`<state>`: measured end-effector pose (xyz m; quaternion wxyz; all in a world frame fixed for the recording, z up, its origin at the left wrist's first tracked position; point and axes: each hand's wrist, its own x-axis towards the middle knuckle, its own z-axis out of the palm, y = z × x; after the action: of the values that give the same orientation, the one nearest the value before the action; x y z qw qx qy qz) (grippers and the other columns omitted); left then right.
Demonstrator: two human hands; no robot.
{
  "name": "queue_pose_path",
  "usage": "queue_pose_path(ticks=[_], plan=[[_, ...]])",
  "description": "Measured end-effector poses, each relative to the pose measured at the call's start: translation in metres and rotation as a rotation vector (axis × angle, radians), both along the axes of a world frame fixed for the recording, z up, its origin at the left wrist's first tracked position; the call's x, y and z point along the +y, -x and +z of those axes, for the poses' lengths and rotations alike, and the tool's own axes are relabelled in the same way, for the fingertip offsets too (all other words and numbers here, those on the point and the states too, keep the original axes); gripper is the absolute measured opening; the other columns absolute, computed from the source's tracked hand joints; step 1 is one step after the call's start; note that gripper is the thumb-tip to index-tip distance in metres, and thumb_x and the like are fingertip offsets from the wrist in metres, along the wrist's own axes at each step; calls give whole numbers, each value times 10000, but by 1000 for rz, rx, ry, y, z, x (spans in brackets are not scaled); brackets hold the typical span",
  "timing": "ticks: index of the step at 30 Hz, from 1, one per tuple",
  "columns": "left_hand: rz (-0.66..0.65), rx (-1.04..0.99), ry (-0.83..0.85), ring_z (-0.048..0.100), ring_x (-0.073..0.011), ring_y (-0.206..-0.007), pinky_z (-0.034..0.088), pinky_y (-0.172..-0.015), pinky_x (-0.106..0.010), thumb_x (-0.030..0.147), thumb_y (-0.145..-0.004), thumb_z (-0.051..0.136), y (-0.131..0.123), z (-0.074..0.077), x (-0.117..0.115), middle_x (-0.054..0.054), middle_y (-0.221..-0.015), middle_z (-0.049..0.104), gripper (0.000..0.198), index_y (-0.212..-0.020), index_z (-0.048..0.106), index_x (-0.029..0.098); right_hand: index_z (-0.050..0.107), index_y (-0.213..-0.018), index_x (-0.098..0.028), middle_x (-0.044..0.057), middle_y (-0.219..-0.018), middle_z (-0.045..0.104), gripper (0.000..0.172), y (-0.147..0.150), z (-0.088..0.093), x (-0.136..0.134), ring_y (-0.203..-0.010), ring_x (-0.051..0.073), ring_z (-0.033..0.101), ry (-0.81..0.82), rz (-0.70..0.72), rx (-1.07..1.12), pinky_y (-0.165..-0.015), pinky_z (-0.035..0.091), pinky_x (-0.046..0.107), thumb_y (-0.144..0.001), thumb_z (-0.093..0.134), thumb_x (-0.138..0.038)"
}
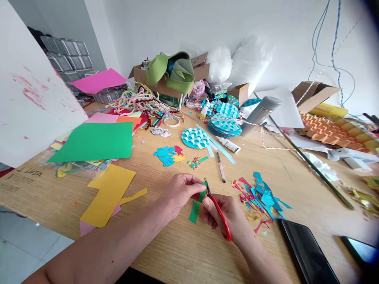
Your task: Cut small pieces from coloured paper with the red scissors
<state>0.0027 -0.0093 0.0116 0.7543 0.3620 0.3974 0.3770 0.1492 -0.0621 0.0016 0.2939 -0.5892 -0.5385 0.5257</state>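
Note:
My left hand (185,191) pinches a small strip of green paper (202,195) between thumb and fingers. My right hand (220,215) is closed around red-handled scissors (219,215), whose blades point up beside the strip. Below the strip, another green paper piece (194,212) lies on the table. Just beyond my hands are a heap of tiny coloured snippets (194,162) and blue fish cutouts (164,155), with a red and a yellow cutout touching them. A pen (220,167) lies past the scissors. Blue and red paper scraps (265,195) are piled to the right.
Green (97,142) and yellow sheets (109,197) lie at left. Wavy blue paper discs (195,138) and a glue bottle (228,144) sit further back, near a grey flask (260,114). A long stick (314,167) crosses the right side; a black phone (306,252) lies at front right.

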Motion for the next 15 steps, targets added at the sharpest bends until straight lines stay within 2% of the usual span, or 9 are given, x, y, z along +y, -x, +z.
queue_pose_path(ticks=[15], plan=[[1, 32, 26, 577, -113, -610, 441, -633, -255, 217, -595, 697, 0, 6, 0, -4, -622, 632, 158, -653, 567, 149, 531, -573, -158, 3, -481, 555, 509, 0, 2, 1, -382, 85, 459, 41, 0, -11, -376, 329, 191, -777, 600, -619]])
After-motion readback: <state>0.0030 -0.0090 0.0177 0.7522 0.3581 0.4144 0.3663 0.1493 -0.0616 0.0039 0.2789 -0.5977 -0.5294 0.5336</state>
